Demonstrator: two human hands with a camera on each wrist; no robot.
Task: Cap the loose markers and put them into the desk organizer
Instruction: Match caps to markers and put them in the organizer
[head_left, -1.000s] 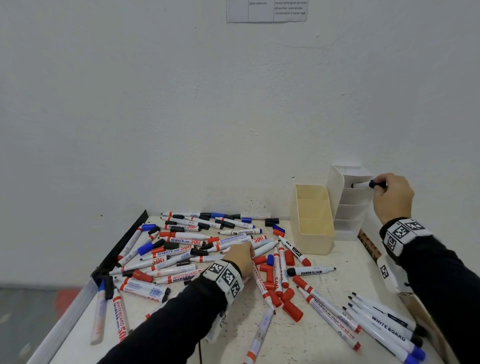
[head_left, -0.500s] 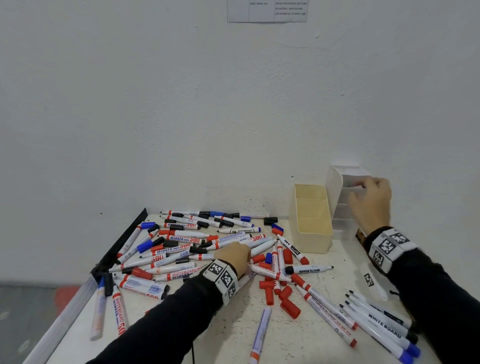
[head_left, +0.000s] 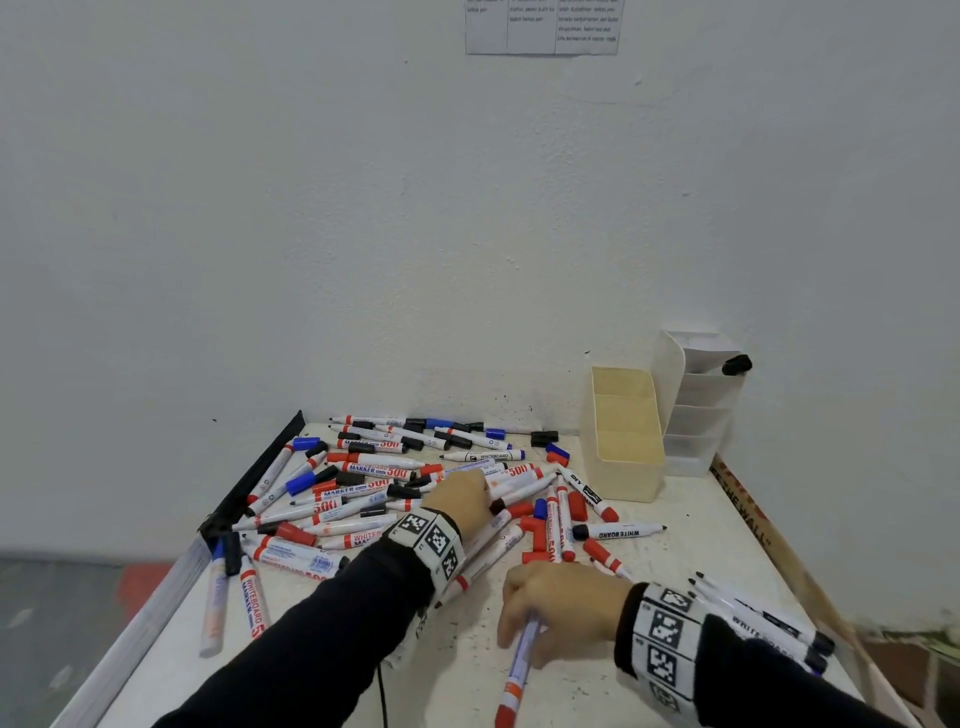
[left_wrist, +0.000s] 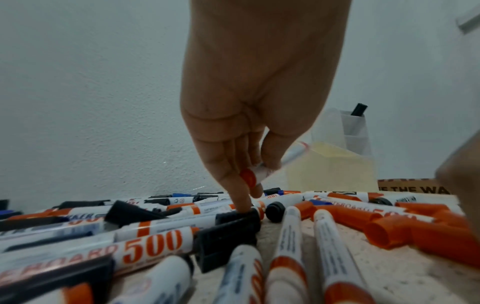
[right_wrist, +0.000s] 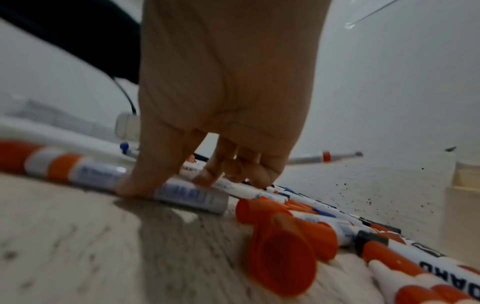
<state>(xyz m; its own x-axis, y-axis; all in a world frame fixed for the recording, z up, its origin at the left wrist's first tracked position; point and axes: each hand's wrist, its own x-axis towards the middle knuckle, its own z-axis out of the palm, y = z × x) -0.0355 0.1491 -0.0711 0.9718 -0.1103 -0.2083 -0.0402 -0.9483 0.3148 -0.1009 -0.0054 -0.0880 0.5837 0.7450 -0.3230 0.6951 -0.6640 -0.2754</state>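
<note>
Two grips | right hand (head_left: 558, 605) clasps red-ended marker (head_left: 517, 670) on table | left hand (left_wrist: 249, 123) pinches red-banded marker (left_wrist: 262, 170)

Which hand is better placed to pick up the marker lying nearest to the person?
The right hand. Its thumb and fingers already close on that red-ended marker on the table, while the left hand reaches into the far pile and holds another marker.

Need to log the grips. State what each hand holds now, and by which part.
The left hand pinches a white marker with a red end near that end. The right hand grips a white marker with a red cap at its uncapped back end.
</note>
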